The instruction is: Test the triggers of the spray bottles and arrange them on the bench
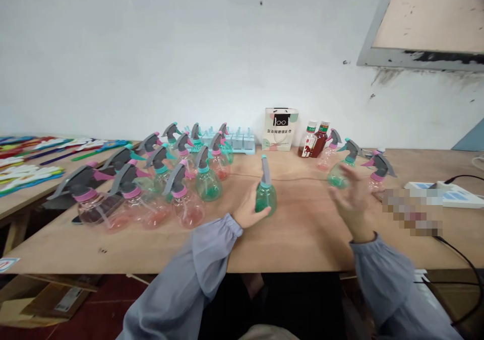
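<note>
My left hand (250, 208) is wrapped round a green spray bottle (266, 199) that stands upright at the middle of the table, its grey trigger head on top. To the right, my right hand (351, 196) is raised above the table and blurred by motion. Its fingers look apart, and I see nothing held in them. Behind it stand a green spray bottle (336, 174), partly covered by the fingers, a pink spray bottle (328, 156) and another pink one (376, 176). Several pink and green spray bottles, such as a pink one (189, 209), are grouped on the left.
Along the wall are a light-blue rack (242, 143), a paper bag (280, 136) and two drink bottles (319, 141). A white device (454, 194) with cables lies at the right, beside a pixelated patch. Colourful flat items (34, 153) cover the left table.
</note>
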The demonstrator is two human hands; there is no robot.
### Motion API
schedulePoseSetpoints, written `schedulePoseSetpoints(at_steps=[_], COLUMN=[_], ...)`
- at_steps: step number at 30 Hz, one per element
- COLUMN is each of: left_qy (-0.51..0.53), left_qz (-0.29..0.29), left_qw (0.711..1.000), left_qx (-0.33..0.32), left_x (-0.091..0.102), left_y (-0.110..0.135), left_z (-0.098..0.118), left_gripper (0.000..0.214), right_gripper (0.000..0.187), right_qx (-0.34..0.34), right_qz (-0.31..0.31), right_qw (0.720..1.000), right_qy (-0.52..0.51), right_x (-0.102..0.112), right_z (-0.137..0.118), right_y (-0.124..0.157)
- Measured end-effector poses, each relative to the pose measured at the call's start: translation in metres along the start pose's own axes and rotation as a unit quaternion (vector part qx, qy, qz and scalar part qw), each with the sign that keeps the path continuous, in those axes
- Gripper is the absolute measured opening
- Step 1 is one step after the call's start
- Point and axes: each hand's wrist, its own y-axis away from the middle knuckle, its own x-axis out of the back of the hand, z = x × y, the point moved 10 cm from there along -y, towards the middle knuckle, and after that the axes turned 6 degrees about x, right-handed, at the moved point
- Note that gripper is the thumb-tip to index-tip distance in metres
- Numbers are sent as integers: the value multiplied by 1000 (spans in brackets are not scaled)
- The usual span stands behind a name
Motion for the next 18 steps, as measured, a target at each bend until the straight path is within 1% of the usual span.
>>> schedulePoseSetpoints(at_steps=[1,2,3,4,6,8,9,10,11,12,13,14,15,16,17,18], left_qy=[-6,-10,-13,-16,-28,-60,-84,-110,-138,-166,-191,-212,-225,-225,-229,-221], left_qz=[-28,-54,-76,-92,-101,-77,-47,-1,61,138,231,327,423,523,576,599], left_qw=[999,998,996,995,993,994,993,989,980,962,934,901,860,810,779,768], left_qx=[-17,-31,-41,-46,-48,-54,-69,-97,-131,-166,-195,-192,-175,-141,-99,-49], left_x=[-9,-17,-24,-30,-34,-28,-19,-4,16,41,70,102,135,168,194,217], left_y=[1,3,4,4,4,4,6,10,17,28,44,61,80,102,116,124], left_z=[7,14,18,21,23,23,26,32,41,50,58,61,61,58,52,42], left_gripper=[90,92,94,95,97,97,94,87,77,65,50,40,31,24,24,32], right_gripper=[69,70,73,76,71,58,52,48,46,47,48,49,49,47,45,42], right_qx=[-18,-33,-45,-63,-101,-117,-118,-115,-111,-107,-105,-104,-105,-110,-119,-129], right_qz=[-84,-142,-181,-201,-206,-203,-202,-201,-200,-199,-198,-197,-196,-195,-192,-191], right_qw=[995,982,967,951,929,920,920,921,924,927,929,930,931,931,931,930], right_qy=[-58,-116,-175,-225,-289,-315,-316,-312,-306,-299,-295,-292,-290,-289,-288,-287], right_x=[-41,-76,-105,-128,-158,-171,-173,-174,-173,-171,-170,-169,-169,-169,-170,-171], right_z=[-17,-33,-46,-54,-58,-57,-56,-55,-54,-54,-54,-53,-53,-52,-50,-48], right_y=[5,10,15,19,22,19,16,13,10,7,5,3,2,1,1,1])
